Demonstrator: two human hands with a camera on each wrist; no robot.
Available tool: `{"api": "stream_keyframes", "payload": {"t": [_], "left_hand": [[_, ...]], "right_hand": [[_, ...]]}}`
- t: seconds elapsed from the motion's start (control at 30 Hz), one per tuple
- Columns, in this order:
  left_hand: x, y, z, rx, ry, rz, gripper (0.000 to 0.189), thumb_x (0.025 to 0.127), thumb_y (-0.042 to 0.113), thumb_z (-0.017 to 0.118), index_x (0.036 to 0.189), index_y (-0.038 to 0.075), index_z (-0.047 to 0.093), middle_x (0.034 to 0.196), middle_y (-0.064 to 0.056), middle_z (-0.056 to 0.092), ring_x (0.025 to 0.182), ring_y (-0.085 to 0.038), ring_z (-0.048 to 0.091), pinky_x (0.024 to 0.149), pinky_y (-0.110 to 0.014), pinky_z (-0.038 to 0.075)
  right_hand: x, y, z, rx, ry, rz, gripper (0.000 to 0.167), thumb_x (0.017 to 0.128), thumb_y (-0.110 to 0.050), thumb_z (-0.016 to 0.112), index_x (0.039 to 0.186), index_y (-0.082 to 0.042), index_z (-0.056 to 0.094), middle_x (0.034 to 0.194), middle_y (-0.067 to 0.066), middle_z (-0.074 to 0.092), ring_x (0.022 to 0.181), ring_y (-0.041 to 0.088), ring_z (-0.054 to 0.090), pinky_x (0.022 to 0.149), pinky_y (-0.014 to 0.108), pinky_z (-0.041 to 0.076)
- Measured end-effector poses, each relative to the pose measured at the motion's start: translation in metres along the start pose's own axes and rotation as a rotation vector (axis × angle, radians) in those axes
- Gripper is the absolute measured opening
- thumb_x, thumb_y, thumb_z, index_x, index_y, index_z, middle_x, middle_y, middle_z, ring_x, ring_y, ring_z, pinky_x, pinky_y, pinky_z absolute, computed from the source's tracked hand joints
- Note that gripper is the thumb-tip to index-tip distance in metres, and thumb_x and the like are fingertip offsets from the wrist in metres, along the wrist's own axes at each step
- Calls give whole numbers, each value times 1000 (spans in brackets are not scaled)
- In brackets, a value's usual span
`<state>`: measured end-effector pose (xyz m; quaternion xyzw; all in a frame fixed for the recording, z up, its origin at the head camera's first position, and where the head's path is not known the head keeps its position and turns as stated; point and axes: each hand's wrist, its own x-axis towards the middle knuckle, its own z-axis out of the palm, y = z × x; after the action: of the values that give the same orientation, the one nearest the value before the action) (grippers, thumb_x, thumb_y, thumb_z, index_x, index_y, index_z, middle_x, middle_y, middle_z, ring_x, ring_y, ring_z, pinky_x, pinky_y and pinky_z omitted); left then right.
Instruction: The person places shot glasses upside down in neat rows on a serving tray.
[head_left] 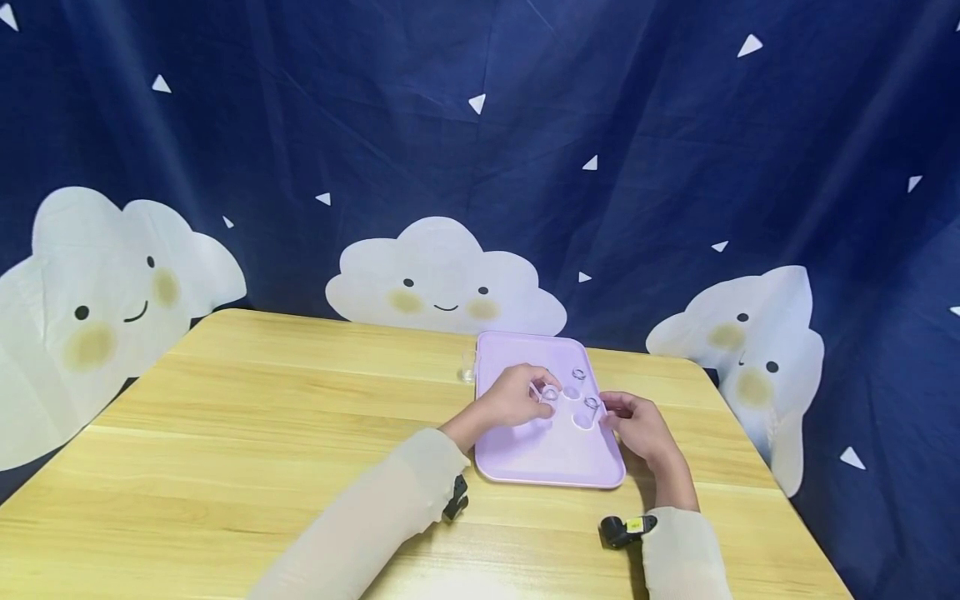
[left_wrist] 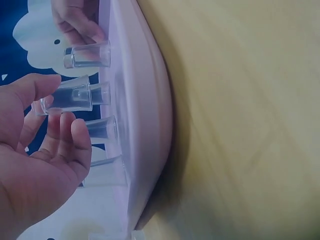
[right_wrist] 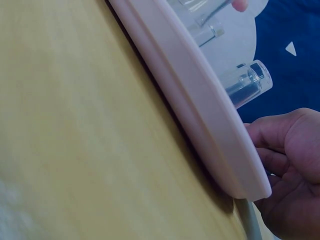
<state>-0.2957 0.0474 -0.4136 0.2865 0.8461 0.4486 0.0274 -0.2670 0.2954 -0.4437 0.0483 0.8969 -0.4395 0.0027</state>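
Between its thumb and fingers, my left hand (head_left: 517, 396) holds a small clear shot glass (left_wrist: 72, 95) above the tray, its wide mouth facing down. The lilac tray (head_left: 547, 458) lies on the table with its rounded raised rim. Several more clear glasses stand mouth-down on it, among them one (head_left: 591, 406) near the right rim and another (head_left: 578, 376) farther back. My right hand (head_left: 643, 427) grips the tray's right rim, close beside the nearer glass. In the right wrist view, the rim partly hides its fingertips.
Another clear glass (head_left: 468, 367) stands on the wooden table (head_left: 315, 400), just past the tray's left side. Behind the table's back edge hangs a dark blue cloth (head_left: 420, 133) with white clouds and triangles. Each wrist wears a small black camera.
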Motion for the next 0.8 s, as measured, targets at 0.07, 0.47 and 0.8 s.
{"api": "stream_keyframes", "payload": {"t": [0.07, 0.47, 0.8], "left_hand": [[0, 1, 1, 5, -6, -10, 31, 80, 4, 82, 110, 9, 74, 97, -2, 65, 76, -7, 57, 72, -21, 50], [2, 0, 6, 17, -23, -55, 30, 79, 3, 83, 106, 9, 71, 99, -3, 65, 82, -9, 57, 77, -22, 50], [4, -3, 9, 23, -44, -91, 33, 79, 0, 83, 109, 7, 72, 103, -6, 69, 83, -10, 58, 77, -22, 50]], "right_hand": [[0, 0, 0, 1, 0, 0, 39, 96, -2, 62, 135, 0, 62, 126, 20, 66, 111, 31, 60, 90, 37, 51], [1, 2, 0, 6, 3, -13, 39, 96, -1, 62, 136, 1, 62, 127, 21, 66, 110, 30, 61, 84, 31, 52], [1, 2, 0, 11, 9, -10, 39, 96, 0, 62, 135, 0, 62, 127, 21, 66, 110, 30, 60, 83, 30, 52]]}}
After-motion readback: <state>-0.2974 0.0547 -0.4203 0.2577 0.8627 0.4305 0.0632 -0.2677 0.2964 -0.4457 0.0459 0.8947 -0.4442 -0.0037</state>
